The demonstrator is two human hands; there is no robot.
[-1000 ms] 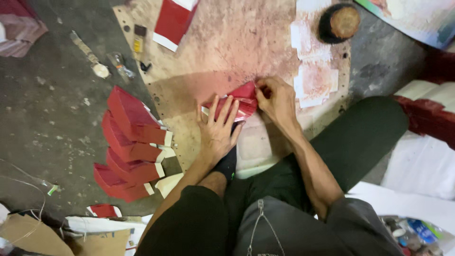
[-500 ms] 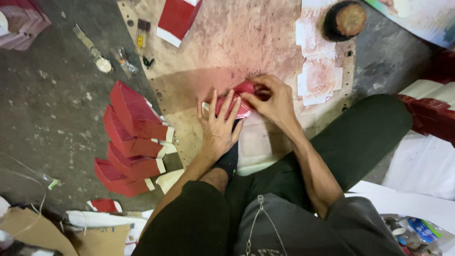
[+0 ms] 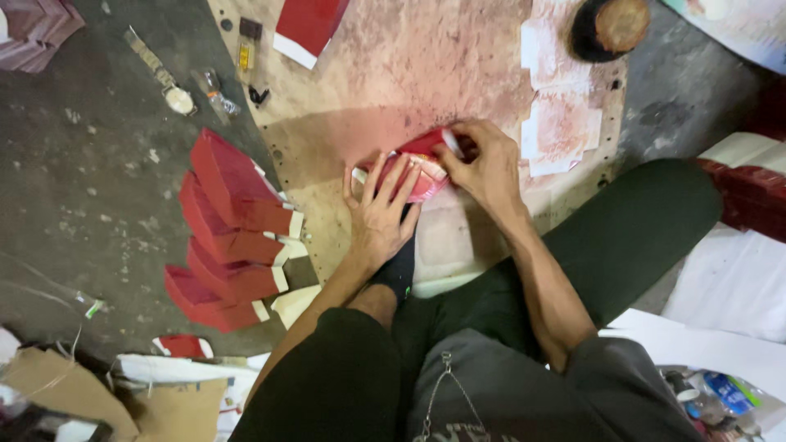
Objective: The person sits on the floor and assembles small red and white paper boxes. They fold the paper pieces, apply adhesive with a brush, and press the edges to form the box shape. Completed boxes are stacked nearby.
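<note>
Person is sitting cross-legged on the floor w/ a stained board (image 3: 393, 74) lying in front of the knees; everything below is placed relative to that board. Off its left edge a row of folded red paper boxes (image 3: 229, 237) is lying overlapped on the grey floor, white flaps showing. Near the board's top-left corner a wristwatch (image 3: 160, 72), a small clear bottle (image 3: 214, 92) and a small yellow-black tool (image 3: 246, 45) are lying close together. A flat red sheet (image 3: 309, 24) is hanging over the board's top edge. A round dark pot (image 3: 610, 26) is sitting at the top-right corner, w/ pale stained paper pieces (image 3: 561, 123) just below it. Nothing is standing btwn the hands and the work.

A red paper piece (image 3: 417, 168) is lying at the board's near-centre. Left hand (image 3: 378, 217) is pressing flat on it, fingers spread, not clenched. Right hand (image 3: 483, 164) is pinching the piece's upper right edge btwn thumb and fingers, curled over it. Piece is sitting under and btwn both hands, partly hidden by them.
</note>
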